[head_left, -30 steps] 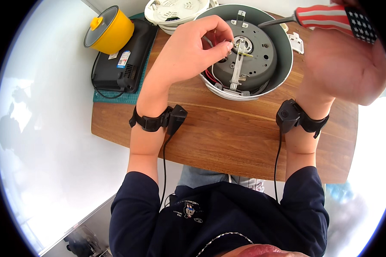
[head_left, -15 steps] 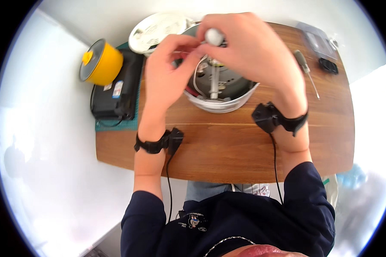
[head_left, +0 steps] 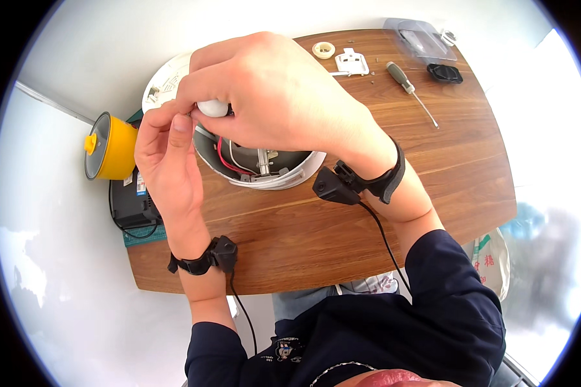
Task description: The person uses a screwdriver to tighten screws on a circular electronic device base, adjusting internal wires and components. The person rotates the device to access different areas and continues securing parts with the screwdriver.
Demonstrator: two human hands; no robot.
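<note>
My left hand (head_left: pixel 168 161) and my right hand (head_left: pixel 271 97) meet over an upturned round appliance base (head_left: pixel 265 171) with red and white wires inside. Both pinch a small white rounded part (head_left: pixel 212 108) held above the base's rim. Most of the base's inside is hidden behind my right hand. A screwdriver (head_left: pixel 410 90) with a striped handle lies on the wooden table (head_left: pixel 368 245) to the right, away from both hands.
A yellow pot (head_left: pixel 113 148) stands left of a black box (head_left: pixel 132 203) on a green mat. A white round cover (head_left: pixel 164 84) lies behind the base. A white bracket (head_left: pixel 352 62), a small ring (head_left: pixel 323 49), a black piece (head_left: pixel 444 73) and a clear bag (head_left: pixel 419 39) sit at the far edge.
My right hand no longer holds the screwdriver, which now lies on the table. Both hands came together on the small white part over the base. The view shifted right.
</note>
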